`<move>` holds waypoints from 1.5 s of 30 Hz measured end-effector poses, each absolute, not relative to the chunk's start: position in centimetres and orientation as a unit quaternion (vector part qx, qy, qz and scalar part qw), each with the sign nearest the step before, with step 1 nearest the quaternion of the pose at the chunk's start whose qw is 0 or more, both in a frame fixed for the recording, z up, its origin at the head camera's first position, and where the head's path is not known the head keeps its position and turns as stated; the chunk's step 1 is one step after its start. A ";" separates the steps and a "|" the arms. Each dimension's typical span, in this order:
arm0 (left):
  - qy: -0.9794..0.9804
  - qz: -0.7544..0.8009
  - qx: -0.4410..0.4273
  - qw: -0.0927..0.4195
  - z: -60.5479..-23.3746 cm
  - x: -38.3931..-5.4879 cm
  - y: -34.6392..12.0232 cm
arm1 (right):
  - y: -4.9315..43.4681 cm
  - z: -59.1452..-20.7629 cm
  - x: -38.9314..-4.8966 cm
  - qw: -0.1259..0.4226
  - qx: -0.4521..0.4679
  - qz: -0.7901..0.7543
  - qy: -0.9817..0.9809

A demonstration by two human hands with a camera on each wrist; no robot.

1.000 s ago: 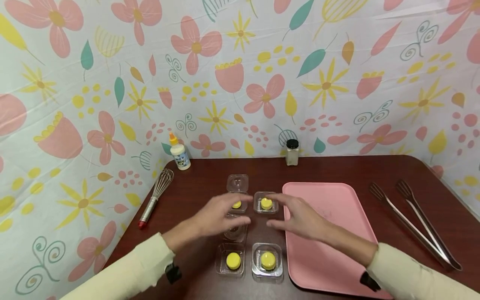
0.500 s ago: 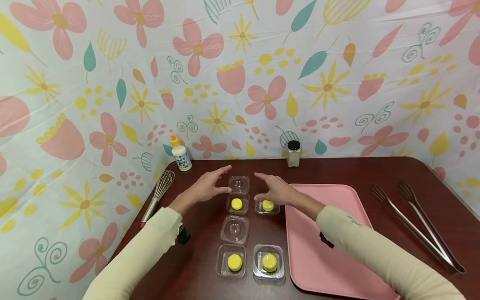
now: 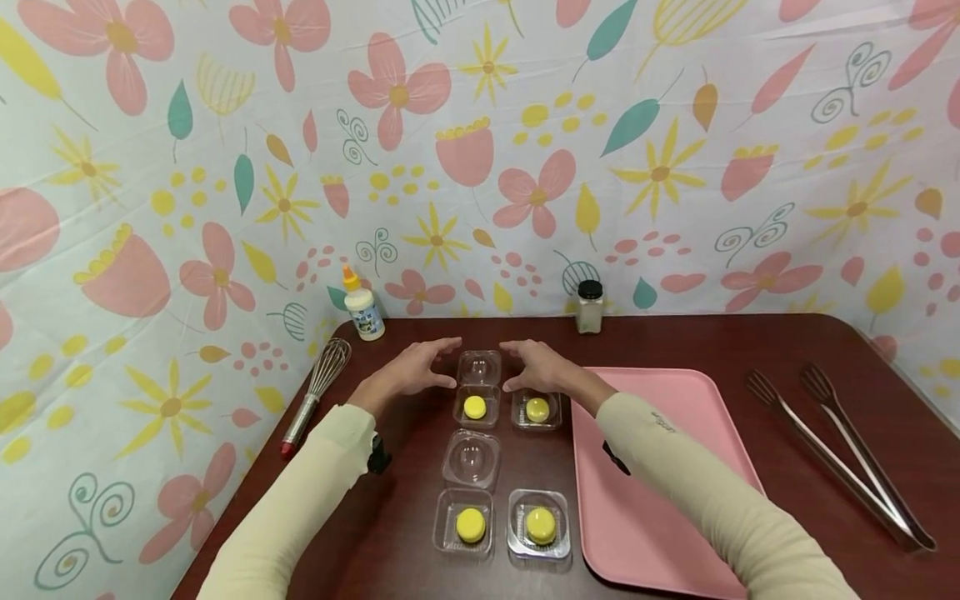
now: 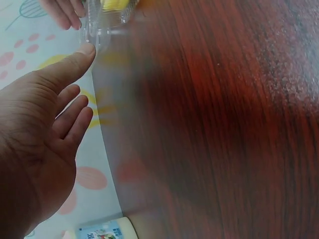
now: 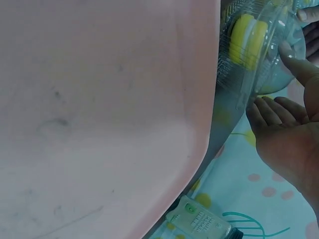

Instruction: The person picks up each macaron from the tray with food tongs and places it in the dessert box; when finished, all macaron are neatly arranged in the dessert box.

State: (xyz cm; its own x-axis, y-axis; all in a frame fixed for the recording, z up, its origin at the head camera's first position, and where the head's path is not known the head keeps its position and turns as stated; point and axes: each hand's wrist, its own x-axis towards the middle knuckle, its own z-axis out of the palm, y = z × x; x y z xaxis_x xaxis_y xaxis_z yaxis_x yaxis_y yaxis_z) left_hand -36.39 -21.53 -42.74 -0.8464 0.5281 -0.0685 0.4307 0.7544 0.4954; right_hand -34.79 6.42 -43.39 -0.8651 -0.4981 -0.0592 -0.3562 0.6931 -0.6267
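Observation:
My left hand point(image 3: 415, 367) is just left of the raised lid point(image 3: 480, 367) of the far-left clear plastic box point(image 3: 465, 422), its fingers spread and holding nothing. My right hand point(image 3: 542, 367) faces it from the other side, above the back of the closed far-right box point(image 3: 551, 422). Whether fingertips touch the lid is unclear. A yellow macaron point(image 3: 475, 407) sits in the far-left box; another macaron point(image 5: 247, 41) is inside the far-right one. Nearer, an unfolded box point(image 3: 444, 510) with its lid point(image 3: 471, 460) laid back contains a macaron point(image 3: 470, 525). Beside it stands a closed box point(image 3: 561, 546) with a macaron.
A pink tray point(image 3: 637, 533) lies right of the boxes, under the right forearm. Farther right are metal tongs point(image 3: 847, 458). A whisk point(image 3: 317, 392) and a glue bottle point(image 3: 364, 312) are at the left, and a black-capped jar point(image 3: 589, 308) stands by the patterned backdrop.
Both hands have moved away from me, from over the middle of the boxes to the far-left box's lid. Over the last half second the right hand has shifted slightly left.

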 end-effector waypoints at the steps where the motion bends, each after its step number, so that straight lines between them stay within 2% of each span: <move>1: 0.930 0.239 0.259 0.103 -42.8 -36.5 -21.5 | 6.3 -43.5 -34.9 0.116 -0.233 -0.315 0.913; 28: 0.929 0.235 0.267 0.102 -43.0 -36.7 -20.6 | 4.7 -44.3 -35.9 0.105 -0.213 -0.336 0.912; 45: 0.935 0.208 0.279 0.060 -41.6 -36.8 -20.8 | 5.3 -42.7 -35.4 0.101 -0.224 -0.395 0.885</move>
State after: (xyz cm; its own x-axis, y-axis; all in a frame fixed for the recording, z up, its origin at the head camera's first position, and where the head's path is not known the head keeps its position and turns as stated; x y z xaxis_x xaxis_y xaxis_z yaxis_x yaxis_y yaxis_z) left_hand -36.76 -20.78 -41.58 -0.8368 0.5476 0.0049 0.4979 0.7570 0.4231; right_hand -35.44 5.33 -42.68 -0.8788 -0.4772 -0.0022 -0.3167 0.5867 -0.7453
